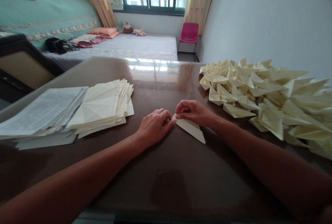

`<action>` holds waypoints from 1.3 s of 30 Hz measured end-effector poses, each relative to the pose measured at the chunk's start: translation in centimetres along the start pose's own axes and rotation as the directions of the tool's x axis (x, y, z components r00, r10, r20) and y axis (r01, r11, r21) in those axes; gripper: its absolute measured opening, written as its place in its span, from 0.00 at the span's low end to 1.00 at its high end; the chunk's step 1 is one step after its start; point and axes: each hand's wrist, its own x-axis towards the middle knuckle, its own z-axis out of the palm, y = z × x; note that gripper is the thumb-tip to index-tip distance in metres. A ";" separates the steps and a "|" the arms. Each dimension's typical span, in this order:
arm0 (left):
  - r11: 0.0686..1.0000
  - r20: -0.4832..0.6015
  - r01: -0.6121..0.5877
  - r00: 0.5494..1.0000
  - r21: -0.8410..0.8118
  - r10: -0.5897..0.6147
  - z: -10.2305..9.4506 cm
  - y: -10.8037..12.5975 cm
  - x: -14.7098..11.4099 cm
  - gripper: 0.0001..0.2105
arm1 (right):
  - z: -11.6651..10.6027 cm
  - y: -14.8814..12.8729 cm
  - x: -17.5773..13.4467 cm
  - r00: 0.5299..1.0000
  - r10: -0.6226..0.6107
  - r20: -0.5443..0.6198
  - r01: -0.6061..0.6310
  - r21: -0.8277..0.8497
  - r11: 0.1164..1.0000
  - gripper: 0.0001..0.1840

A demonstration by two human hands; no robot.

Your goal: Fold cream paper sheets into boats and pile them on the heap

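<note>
A partly folded piece of cream paper lies on the brown table, its long point slanting toward me on the right. My right hand pinches its upper left tip between thumb and fingers. At that same tip, my left hand is closed with thumb and fingertips against the paper; the exact grip is partly hidden. A stack of creased cream sheets sits to the left of my left hand. Right of my right hand spreads a large heap of folded paper boats.
A pile of printed sheets lies at the table's left, partly under the cream stack. The glossy brown table has its near edge close to me. Beyond it are a bed, a pink chair and a window.
</note>
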 end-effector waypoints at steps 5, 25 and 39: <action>0.992 0.056 0.075 0.996 -0.105 -0.069 0.1 -0.3 0.2 0.11 | 0.3 -0.1 -0.3 0.994 -0.108 -0.009 0.106 -0.145 0.984 0.07; 0.997 0.030 0.029 0.999 -0.066 -0.027 0.4 -0.2 -0.5 0.09 | -0.1 -1.1 -0.8 0.923 -0.257 0.285 0.384 -0.658 0.648 0.13; 0.997 0.024 -0.002 1.000 -0.079 0.004 0.3 -0.3 -0.1 0.08 | -0.4 -1.0 -0.5 0.927 -0.258 0.272 0.373 -0.608 0.700 0.13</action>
